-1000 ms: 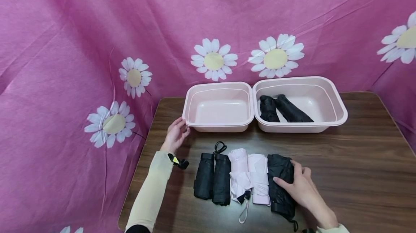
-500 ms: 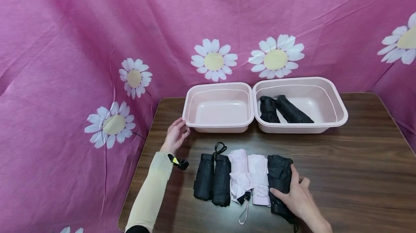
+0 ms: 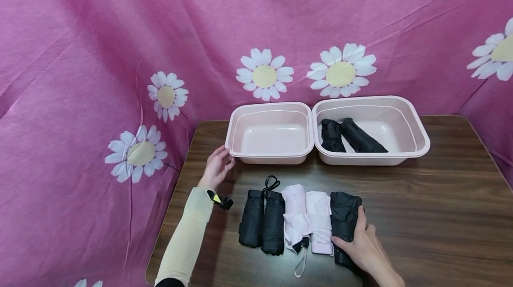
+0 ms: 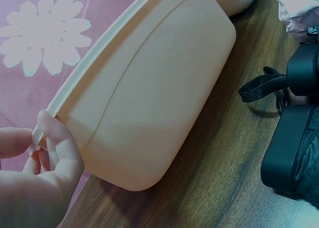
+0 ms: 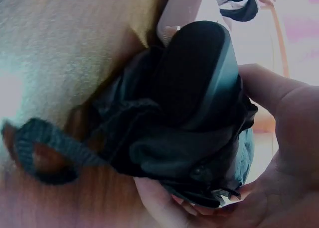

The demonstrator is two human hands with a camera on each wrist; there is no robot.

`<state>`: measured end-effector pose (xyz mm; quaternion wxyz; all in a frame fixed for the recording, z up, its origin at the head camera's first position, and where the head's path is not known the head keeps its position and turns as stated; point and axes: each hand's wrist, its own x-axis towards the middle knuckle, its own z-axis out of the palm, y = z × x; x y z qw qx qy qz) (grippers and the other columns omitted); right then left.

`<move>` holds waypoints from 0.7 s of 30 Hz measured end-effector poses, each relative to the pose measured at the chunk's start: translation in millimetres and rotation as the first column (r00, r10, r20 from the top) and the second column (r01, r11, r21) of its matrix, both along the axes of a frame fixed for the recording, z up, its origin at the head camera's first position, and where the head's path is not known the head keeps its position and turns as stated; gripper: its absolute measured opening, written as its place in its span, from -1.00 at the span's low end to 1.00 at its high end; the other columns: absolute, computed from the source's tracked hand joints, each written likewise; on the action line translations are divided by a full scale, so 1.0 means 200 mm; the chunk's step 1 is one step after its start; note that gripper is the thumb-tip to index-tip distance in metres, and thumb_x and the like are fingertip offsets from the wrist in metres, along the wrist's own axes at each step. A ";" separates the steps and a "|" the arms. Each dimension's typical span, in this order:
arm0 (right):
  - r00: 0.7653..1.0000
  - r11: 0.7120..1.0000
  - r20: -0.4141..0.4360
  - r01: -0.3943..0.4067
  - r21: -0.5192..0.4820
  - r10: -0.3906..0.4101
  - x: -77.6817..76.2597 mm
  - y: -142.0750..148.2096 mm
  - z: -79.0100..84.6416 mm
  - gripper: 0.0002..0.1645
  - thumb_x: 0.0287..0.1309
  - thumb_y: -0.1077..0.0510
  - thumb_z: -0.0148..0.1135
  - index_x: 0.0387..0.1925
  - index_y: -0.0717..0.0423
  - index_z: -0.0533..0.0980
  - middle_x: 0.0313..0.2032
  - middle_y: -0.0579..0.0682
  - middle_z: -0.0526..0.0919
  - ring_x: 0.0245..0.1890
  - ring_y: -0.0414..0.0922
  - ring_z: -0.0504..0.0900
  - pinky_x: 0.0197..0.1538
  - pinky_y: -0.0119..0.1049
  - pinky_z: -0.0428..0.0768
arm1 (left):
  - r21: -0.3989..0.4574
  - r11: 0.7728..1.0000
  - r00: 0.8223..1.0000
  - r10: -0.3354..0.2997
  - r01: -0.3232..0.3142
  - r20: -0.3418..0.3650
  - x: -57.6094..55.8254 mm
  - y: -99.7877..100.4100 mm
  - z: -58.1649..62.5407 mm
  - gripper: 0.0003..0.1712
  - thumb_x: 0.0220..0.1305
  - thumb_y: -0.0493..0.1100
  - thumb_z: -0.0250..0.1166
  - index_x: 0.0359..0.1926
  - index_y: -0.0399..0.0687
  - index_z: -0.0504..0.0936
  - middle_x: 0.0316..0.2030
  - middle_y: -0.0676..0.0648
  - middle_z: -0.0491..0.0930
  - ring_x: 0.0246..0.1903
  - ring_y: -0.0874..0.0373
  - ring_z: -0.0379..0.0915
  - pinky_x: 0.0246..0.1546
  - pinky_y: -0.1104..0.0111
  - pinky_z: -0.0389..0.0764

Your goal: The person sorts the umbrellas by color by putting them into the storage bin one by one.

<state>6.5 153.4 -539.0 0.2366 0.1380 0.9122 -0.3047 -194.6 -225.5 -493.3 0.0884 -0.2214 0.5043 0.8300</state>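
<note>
Several folded umbrellas lie side by side on the wooden table. At the right end of the row, my right hand point(image 3: 368, 251) grips a black folded umbrella point(image 3: 344, 211), thumb on its left side and fingers on its right. Its flat black end point(image 5: 194, 73) and wrist strap point(image 5: 50, 148) face the right wrist camera. To its left lie two pale pink umbrellas point(image 3: 319, 220), then two slim black ones point(image 3: 274, 222). My left hand point(image 3: 216, 169) pinches the rim of the left pink plastic basin point(image 3: 272, 160) at its front left corner; the left wrist view shows fingers around that rim point(image 4: 70, 91).
The right pink basin point(image 3: 364, 159) stands against the left one at the back of the table point(image 3: 449, 198), with two black umbrellas point(image 3: 360, 138) in it. Behind hangs a pink cloth point(image 3: 296, 11) with white daisies.
My right hand has slid slightly toward me along the black umbrella, its thumb moving lower and left. The left hand and the basins stay where they were.
</note>
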 end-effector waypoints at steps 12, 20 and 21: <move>0.999 0.999 0.043 0.013 -0.041 -0.012 -0.02 0.02 0.00 0.60 -0.11 -0.37 0.37 0.44 0.24 -0.54 0.10 0.67 0.11 -0.11 0.53 0.44 -0.18 0.27 0.50 | -0.006 1.000 1.000 -0.005 0.005 -0.003 0.00 0.00 0.00 -0.51 0.43 -0.30 0.03 0.32 -0.25 0.20 -0.21 -0.03 0.45 -0.44 0.28 0.41 -0.44 0.55 0.52; 0.998 0.998 0.055 0.021 -0.052 -0.018 -0.01 0.03 0.00 0.57 -0.08 -0.31 0.37 0.43 0.26 -0.55 0.11 0.70 0.10 -0.09 0.54 0.43 -0.16 0.26 0.50 | 0.002 1.000 1.000 -0.003 0.003 0.003 -0.01 -0.01 -0.01 -0.50 0.43 -0.30 0.03 0.33 -0.25 0.19 -0.20 -0.04 0.46 -0.44 0.27 0.41 -0.44 0.54 0.53; 0.998 0.998 0.055 0.023 -0.054 -0.020 -0.01 0.03 0.00 0.57 -0.09 -0.31 0.37 0.43 0.26 -0.55 0.11 0.70 0.10 -0.09 0.54 0.42 -0.16 0.26 0.50 | 0.004 1.000 1.000 -0.003 0.003 0.004 -0.01 -0.01 -0.01 -0.50 0.43 -0.31 0.03 0.33 -0.25 0.19 -0.20 -0.04 0.46 -0.45 0.27 0.41 -0.44 0.54 0.52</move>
